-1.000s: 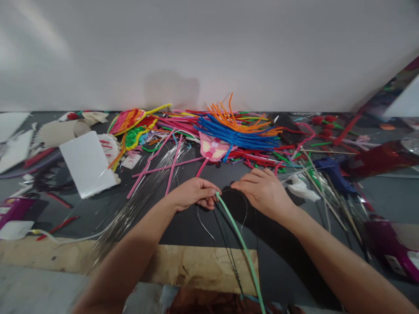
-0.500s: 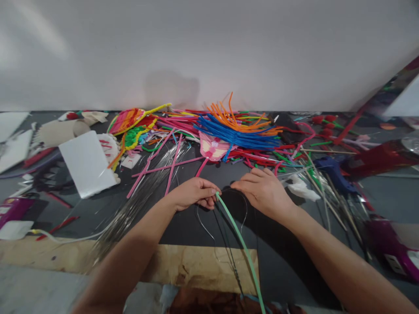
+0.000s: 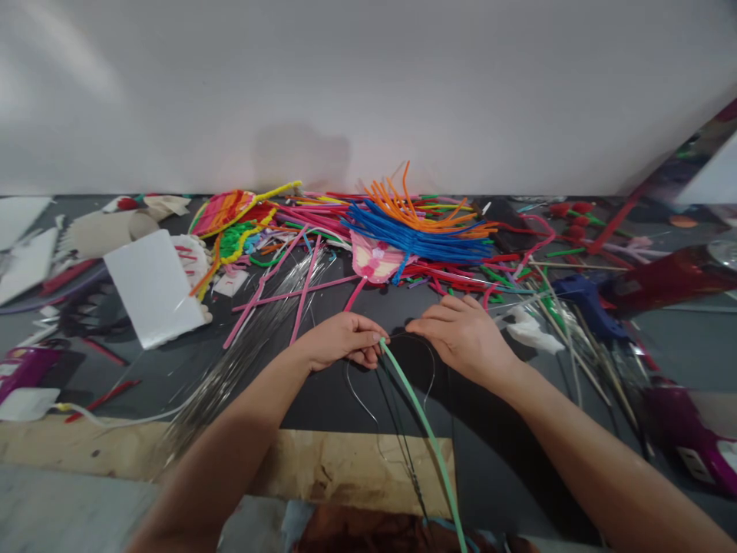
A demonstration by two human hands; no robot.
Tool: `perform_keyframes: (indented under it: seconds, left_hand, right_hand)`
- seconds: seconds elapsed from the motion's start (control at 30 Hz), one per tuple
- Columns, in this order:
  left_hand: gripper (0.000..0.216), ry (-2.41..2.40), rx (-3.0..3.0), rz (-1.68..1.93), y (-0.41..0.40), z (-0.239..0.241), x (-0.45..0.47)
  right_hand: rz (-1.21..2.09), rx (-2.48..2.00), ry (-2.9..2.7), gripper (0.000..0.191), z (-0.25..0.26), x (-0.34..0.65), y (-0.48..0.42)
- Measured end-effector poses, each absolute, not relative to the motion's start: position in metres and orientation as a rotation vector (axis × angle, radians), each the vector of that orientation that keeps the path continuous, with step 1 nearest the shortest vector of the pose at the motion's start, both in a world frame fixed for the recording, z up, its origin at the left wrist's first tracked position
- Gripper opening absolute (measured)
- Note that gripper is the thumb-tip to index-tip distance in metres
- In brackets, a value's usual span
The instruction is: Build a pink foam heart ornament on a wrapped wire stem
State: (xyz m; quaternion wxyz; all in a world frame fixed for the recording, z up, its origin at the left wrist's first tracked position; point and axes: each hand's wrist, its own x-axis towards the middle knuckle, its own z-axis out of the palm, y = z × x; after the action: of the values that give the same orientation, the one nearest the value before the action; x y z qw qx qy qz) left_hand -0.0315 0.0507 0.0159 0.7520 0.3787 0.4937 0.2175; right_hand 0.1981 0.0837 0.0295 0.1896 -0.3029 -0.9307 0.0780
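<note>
My left hand (image 3: 339, 342) is closed in a pinch on the top end of a light green stick (image 3: 426, 430), together with thin dark wires (image 3: 397, 430) that run down toward me. My right hand (image 3: 466, 334) is curled just to the right, its fingertips pinching a thin wire loop (image 3: 423, 353) close to the left fingertips. Both hands rest on the dark table (image 3: 322, 392). Behind them lies a heap of pipe cleaners (image 3: 414, 230) in blue, orange, pink and red.
A white card (image 3: 153, 288) and a cardboard roll (image 3: 109, 230) lie at the left. A bundle of silver wires (image 3: 242, 353) runs diagonally. A blue glue gun (image 3: 587, 303), wooden skewers (image 3: 570, 338) and a purple box (image 3: 691, 438) sit at the right. A wooden board (image 3: 322, 468) lies along the near edge.
</note>
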Motion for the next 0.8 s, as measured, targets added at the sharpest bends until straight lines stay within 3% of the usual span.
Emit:
perform_keyframes:
  seconds: [0.8]
  left_hand:
    - [0.023,1.127,0.857,0.479,0.0500,0.0146,-0.0283]
  right_hand:
    - [0.197,-0.864,-2.635,0.020,0.0285,0.1972,0.0828]
